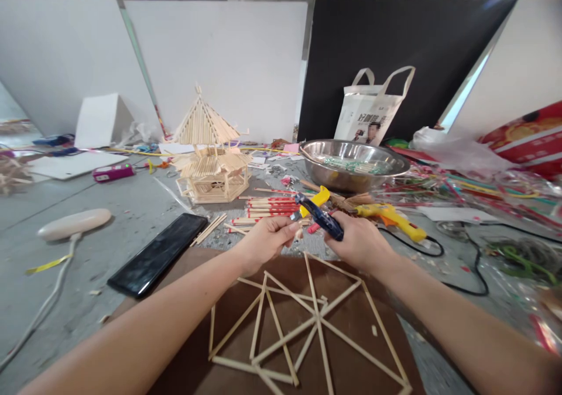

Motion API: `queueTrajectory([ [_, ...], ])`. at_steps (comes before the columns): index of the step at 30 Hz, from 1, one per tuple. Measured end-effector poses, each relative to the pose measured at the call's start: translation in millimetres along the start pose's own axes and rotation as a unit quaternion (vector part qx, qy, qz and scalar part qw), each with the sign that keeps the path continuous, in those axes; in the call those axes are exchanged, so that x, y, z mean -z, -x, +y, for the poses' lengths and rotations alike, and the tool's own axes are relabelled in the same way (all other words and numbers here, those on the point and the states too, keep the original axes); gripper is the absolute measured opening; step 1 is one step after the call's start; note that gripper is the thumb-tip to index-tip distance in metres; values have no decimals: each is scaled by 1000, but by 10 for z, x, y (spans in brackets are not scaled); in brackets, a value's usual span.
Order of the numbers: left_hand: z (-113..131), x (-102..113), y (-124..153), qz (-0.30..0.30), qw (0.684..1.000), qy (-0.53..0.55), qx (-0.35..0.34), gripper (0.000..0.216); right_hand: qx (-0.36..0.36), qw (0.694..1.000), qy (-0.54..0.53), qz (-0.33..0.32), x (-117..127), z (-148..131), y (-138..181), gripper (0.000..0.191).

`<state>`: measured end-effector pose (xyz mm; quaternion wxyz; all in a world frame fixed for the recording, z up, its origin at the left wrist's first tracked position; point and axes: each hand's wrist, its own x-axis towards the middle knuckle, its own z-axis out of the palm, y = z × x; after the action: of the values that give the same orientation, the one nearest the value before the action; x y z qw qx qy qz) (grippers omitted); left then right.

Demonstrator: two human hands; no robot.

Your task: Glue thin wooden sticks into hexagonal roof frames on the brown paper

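My right hand point(360, 240) is closed around a dark blue hand tool point(322, 218) that curves toward my left; its exact kind is not clear. The fingers of my left hand point(270, 240) are pinched together just beside the tool's tip, and a small pale bit point(299, 232) shows at the fingertips. What they grip is mostly hidden. A yellow-handled tool point(315, 201) appears right behind the dark one. Below both hands, a flat frame of wooden sticks point(318, 316), with spokes meeting at a centre, lies on a brown board point(360, 348).
A stick pavilion model point(213, 172) stands behind, near red-wrapped stick bundles point(267, 208). At left are a black phone point(158, 254) and a white corded device point(74, 224). To the right lie a yellow glue gun point(393, 219) with cord, a steel basin point(355, 178) and plastic clutter.
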<state>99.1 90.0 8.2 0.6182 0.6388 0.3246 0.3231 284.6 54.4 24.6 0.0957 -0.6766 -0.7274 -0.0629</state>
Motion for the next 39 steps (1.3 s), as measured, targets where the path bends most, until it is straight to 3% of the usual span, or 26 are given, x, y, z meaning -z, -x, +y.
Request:
queueTrajectory([
  [5,69,28,-7,-8,999,-21,36,23,-75,996,39,-8,-26,91,-84,44],
  [8,100,75,-5,-22,992,-101,70,19,-94,995,38,-14,-58,138,-120,56],
  [13,98,144,6,-81,942,-323,42,32,-92,994,54,-31,-168,225,-150,65],
  [16,101,120,24,-133,914,-382,25,38,-72,993,83,-40,-250,270,-155,65],
  [19,99,84,32,-155,904,-397,19,37,-60,991,111,-36,-316,294,-153,68],
  [27,25,67,-11,-123,895,-428,-1,39,-22,992,122,-4,-428,323,-146,71],
  [34,27,57,-18,-117,893,-436,-2,26,1,993,121,-7,-398,283,-136,70],
  [39,-5,87,-32,-138,880,-454,-28,31,7,994,108,-1,-385,268,-108,67],
])
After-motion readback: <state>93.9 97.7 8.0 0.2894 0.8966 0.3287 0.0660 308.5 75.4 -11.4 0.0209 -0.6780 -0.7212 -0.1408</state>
